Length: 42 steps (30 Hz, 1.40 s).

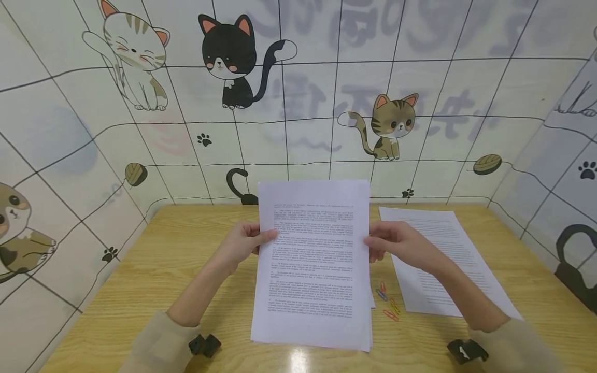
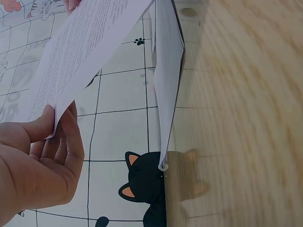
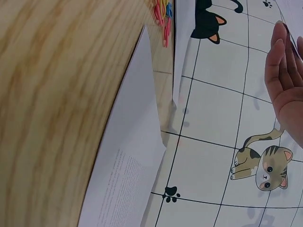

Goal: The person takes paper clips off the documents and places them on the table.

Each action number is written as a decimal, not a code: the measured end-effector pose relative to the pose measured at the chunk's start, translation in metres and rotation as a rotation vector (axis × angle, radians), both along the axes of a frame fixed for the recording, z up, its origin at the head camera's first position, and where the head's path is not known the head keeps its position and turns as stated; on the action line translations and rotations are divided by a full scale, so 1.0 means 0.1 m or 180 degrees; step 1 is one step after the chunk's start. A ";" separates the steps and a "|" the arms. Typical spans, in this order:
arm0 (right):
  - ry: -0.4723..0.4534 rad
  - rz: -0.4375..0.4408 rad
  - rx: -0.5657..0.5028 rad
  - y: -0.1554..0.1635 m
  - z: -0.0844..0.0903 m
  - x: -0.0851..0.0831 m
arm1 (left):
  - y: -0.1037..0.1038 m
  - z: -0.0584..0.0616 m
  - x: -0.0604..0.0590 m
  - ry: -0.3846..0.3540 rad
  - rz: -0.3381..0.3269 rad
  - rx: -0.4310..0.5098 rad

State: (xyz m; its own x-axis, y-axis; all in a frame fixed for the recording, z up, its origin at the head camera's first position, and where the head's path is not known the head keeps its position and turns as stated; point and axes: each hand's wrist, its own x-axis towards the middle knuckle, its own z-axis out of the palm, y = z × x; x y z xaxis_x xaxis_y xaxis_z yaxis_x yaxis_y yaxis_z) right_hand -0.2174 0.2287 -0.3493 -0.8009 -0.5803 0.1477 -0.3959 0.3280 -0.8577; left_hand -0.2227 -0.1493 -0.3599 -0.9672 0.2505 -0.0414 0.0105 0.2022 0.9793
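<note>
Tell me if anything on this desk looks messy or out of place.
Little stands out. A few paper clips lie loose on the table between the held sheets and the second page, which lies slightly askew. Left hand and right hand hold the sheets upright by their side edges.

Fine print unreadable, fingers tucked behind the paper

The text on the held sheets (image 1: 313,264) is too small to read. They hide the left hand's (image 1: 242,243) fingers and most of the right hand's (image 1: 396,243); the right wrist view crops that hand at the edge.
</note>
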 end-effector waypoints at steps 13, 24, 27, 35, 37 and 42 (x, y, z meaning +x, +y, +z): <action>0.0159 -0.0262 -0.0132 -0.05 0.08 0.01 | 0.01 0.07 0.00 0.0092 -0.0132 0.0134; 0.0255 -0.0417 -0.0426 -0.11 0.17 -0.03 | -0.08 0.09 -0.01 0.0132 -0.0238 0.0228; 0.0219 -0.0531 -0.0428 -0.14 0.18 -0.04 | -0.12 0.10 -0.01 0.0172 -0.0247 0.0228; 0.0099 -0.1017 -0.0385 -0.33 0.22 -0.10 | -0.17 0.13 0.00 0.0270 0.0036 0.0045; 0.0103 -0.1056 -0.0434 -0.40 0.22 -0.12 | -0.20 0.15 0.00 0.0303 0.0163 -0.0034; 0.0086 -0.1051 -0.0549 -0.57 0.22 -0.17 | -0.28 0.16 -0.03 0.0366 0.0408 -0.0065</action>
